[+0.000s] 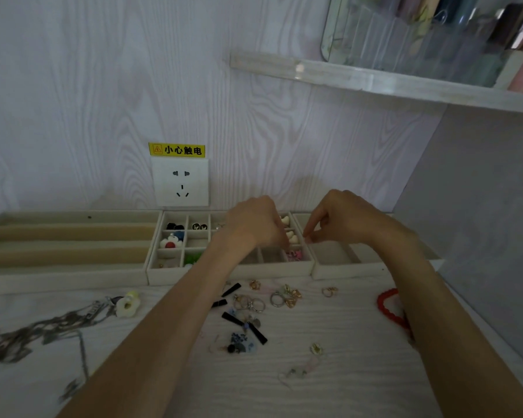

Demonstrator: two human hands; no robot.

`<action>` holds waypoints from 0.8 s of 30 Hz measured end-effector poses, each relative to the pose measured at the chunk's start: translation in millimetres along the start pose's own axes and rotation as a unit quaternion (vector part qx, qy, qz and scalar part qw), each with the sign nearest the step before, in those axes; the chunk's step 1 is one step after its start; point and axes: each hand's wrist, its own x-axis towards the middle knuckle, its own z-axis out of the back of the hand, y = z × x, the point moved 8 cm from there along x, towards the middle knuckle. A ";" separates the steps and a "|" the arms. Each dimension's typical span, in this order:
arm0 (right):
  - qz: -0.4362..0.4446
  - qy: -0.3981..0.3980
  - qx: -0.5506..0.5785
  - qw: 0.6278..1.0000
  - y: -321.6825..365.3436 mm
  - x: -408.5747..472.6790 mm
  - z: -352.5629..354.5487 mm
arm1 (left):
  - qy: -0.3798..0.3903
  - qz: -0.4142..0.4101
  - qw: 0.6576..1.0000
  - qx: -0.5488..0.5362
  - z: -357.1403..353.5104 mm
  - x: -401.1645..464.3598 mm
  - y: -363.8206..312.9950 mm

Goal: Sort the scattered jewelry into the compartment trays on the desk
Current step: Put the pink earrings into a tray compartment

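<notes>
Three beige trays are lined up against the wall on the worktop (pixel 329 342): a long-channel tray (pixel 67 251) at the left, a gridded tray (pixel 175 267) in the middle holding black studs (pixel 175 227), a white flower piece (pixel 170 242), a green item (pixel 191 258), cream hearts (pixel 291 236) and pink pieces (pixel 295 254), and a wider-celled tray (pixel 332 254) at the right. Both hands are held over the trays, the left hand (pixel 254 224) curled above the grid and the right hand (pixel 338 218) with fingertips pinched together at the trays' junction, though what is gripped cannot be told. Scattered rings (pixel 251 303), black bars (pixel 231 290), a red bracelet (pixel 388 307) and a grey chain (pixel 43 327) are left lying in front of the trays.
</notes>
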 end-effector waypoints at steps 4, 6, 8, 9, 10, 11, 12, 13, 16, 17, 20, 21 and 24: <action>0.023 0.020 0.045 0.999 8.0 -8.4 9.5 | 0.047 -0.023 0.995 -0.085 27.5 -17.1 5.5; 0.043 0.020 0.057 0.997 19.2 -11.5 12.1 | 0.038 -0.031 0.994 -0.102 47.8 -33.2 18.5; 0.065 0.022 0.078 0.995 36.0 -14.8 11.1 | 0.027 -0.049 0.992 -0.111 62.0 -54.6 31.0; 0.081 0.026 0.089 0.992 47.4 -16.1 8.6 | 0.028 -0.063 0.991 -0.116 65.4 -66.5 36.2; 0.099 0.036 0.098 0.990 60.8 -18.1 4.1 | 0.037 -0.075 0.989 -0.123 65.8 -78.2 41.6; 0.116 0.047 0.104 0.987 74.4 -21.2 -1.1 | 0.058 -0.078 0.987 -0.126 62.9 -88.9 47.8; 0.135 0.060 0.105 0.983 87.3 -25.2 -6.8 | 0.088 -0.073 0.986 -0.119 58.3 -98.2 54.9; 0.153 0.075 0.103 0.980 101.5 -29.4 -14.3 | 0.123 -0.063 0.985 -0.104 53.5 -107.3 63.9; 0.209 0.138 0.091 0.964 134.5 -42.4 -40.4 | 0.201 -0.059 0.976 -0.051 44.5 -119.1 81.2; 0.224 0.157 0.090 0.958 142.9 -45.8 -49.6 | 0.214 -0.062 0.974 -0.042 43.1 -121.6 83.9; 0.241 0.181 0.073 0.951 156.1 -48.3 -75.2 | 0.242 -0.072 0.966 -0.058 35.9 -127.0 84.6; 0.241 0.179 0.061 0.952 157.4 -47.7 -81.6 | 0.252 -0.073 0.963 -0.060 32.5 -128.5 85.0; 0.242 0.161 0.048 0.956 157.4 -44.4 -91.3 | 0.283 -0.066 0.955 -0.061 26.1 -132.5 85.2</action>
